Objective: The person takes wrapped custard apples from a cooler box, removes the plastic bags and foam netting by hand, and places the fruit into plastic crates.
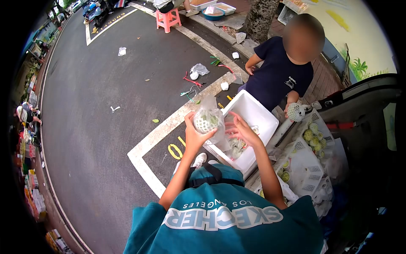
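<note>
My left hand (pixel 195 134) is closed around a round green fruit in a white foam net (pixel 206 122), with a clear plastic bag (pixel 208 105) over it. It is held up beside the near left edge of a white foam box (pixel 270 123). My right hand (pixel 242 130) is open above the box, thumb and fingers apart, close to the bag's loose side. I cannot tell whether it touches the plastic. Inside the box lie netted pieces and wrapping (pixel 237 149), partly hidden by my right hand and the bag.
Across the box, a person in a dark shirt (pixel 277 70) holds a foam-netted fruit (pixel 296 112). To my right, crates with green fruit (pixel 314 137) stand in an open vehicle. Litter (pixel 199 70) lies on the asphalt; a pink stool (pixel 168 19) stands farther back.
</note>
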Demonstrator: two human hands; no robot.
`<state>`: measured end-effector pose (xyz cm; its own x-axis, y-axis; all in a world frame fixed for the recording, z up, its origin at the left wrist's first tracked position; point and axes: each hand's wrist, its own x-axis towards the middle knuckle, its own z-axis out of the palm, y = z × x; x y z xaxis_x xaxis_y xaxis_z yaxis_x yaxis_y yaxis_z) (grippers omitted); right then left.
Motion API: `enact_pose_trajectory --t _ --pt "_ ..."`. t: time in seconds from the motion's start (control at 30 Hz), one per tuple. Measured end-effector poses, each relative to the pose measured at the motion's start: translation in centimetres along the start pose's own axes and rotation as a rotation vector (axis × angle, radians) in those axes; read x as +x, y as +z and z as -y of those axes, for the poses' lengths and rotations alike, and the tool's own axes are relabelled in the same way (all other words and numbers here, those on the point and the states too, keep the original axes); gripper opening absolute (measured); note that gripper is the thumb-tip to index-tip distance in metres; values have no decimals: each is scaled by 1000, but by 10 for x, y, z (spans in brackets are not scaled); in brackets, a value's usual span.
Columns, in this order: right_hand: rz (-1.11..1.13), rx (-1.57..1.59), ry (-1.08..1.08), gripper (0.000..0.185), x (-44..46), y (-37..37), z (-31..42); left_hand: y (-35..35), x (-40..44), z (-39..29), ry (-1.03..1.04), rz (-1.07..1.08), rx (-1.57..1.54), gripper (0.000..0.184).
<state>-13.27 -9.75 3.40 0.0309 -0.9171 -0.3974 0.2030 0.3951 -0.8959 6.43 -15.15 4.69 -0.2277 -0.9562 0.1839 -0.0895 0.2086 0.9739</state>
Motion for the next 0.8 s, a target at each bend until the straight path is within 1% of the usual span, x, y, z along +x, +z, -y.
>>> enact_pose_trajectory --t 0.03,0.1,0.13,0.17,0.23,0.27,0.3,0.37,0.4,0.43,0.5,0.53,0.57,0.6,0.63,0.67,0.7,0.77,0.8 --pt "165 272 -3 66 -4 20 2 5 3 -3 17 12 -9 80" --pt "94 382 -96 62 1 48 -2 9 10 -7 63 91 37 79" --pt "79 467 -117 55 10 45 -11 8 10 -11 151 150 108 63" --pt "77 474 -120 55 12 44 -15 6 12 -11 152 157 113 63" --pt "-82 454 -305 50 12 47 -7 3 16 -7 -51 244 -283 47" --pt "-122 509 -237 48 4 48 1 4 20 7 -77 208 -288 45" --pt "-123 517 -240 48 3 51 3 1 24 6 -76 214 -281 45" --pt "-175 345 -376 50 3 51 7 5 31 0 -139 185 -201 48" --pt "-182 239 -439 51 7 48 6 7 33 -1 -122 192 -161 50" --pt "-186 241 -438 51 3 53 18 10 34 -1 -124 195 -160 50" --pt "-203 157 -497 52 -9 66 41 12 35 -7 -441 285 -571 49" --pt "-199 154 -500 52 -11 66 46 13 34 -18 -435 231 -610 47" --pt "-142 191 -502 54 -13 64 49 10 36 -23 -434 229 -610 47" --pt "-86 230 -503 55 -16 63 52 8 40 -26 -378 230 -577 47" --pt "-90 236 -496 55 -18 66 55 5 42 -34 -329 233 -542 47" --pt "-68 310 -484 55 -19 69 61 9 42 -46 -279 149 -528 45" --pt "-47 379 -475 56 -20 71 66 7 43 -47 -281 151 -530 45" --pt "-74 368 -480 56 -22 77 68 5 46 -48 -163 191 -366 44" --pt "-81 430 -464 55 -21 78 67 4 44 -56 -113 158 -337 42"
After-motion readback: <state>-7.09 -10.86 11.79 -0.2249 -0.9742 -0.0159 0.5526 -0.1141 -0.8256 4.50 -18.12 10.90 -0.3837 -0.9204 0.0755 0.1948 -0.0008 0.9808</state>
